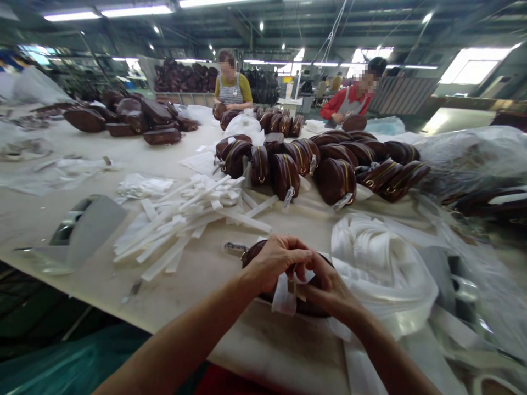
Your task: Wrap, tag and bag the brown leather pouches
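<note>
The left hand [276,260] and right hand [327,282] are meeting over a dark-brown, rounded, leathery bag [312,308], which is lying directly beneath them; whether their bent fingers are gripping anything, I cannot tell. Narrow white strips [187,216] are lying left of the grip, a coiled translucent-white band [382,263] right.

A factory workshop for bags. Along a pale counter [102,277] we note many alike brown zippered bags [334,180] between twelve and one o'clock, heaped white strips [185,216] at eleven, aproned workers [234,92] at twelve and one, and tube lights [135,11] overhead.
</note>
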Demonstrator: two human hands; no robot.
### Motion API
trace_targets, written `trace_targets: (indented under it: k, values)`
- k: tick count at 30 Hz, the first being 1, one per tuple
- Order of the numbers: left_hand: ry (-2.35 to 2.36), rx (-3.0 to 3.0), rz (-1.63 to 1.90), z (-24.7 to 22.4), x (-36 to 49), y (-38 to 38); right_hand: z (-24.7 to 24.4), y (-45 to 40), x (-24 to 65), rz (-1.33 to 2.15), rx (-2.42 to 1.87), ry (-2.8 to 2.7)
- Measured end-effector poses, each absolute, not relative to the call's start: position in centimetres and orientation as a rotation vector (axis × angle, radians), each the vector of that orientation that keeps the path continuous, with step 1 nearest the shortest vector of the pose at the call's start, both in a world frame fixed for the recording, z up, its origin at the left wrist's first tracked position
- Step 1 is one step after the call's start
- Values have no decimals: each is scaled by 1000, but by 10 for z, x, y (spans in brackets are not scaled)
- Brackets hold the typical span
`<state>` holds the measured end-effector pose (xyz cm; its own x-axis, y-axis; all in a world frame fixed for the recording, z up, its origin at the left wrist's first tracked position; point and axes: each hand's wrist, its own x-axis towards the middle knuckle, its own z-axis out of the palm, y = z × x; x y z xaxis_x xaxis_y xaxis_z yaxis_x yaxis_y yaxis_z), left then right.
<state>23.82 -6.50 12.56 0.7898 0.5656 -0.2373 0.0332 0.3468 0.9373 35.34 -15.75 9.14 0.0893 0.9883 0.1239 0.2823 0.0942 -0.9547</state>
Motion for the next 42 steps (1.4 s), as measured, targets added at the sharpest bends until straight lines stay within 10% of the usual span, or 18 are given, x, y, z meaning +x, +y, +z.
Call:
trace_targets:
  k: [22,42]
  values:
    - [661,1046,275,68,192,-63,62,-156,347,1126,-1350,-965]
    - [743,1374,496,109,146,-7,50,-148,345,146,-1317,-2045]
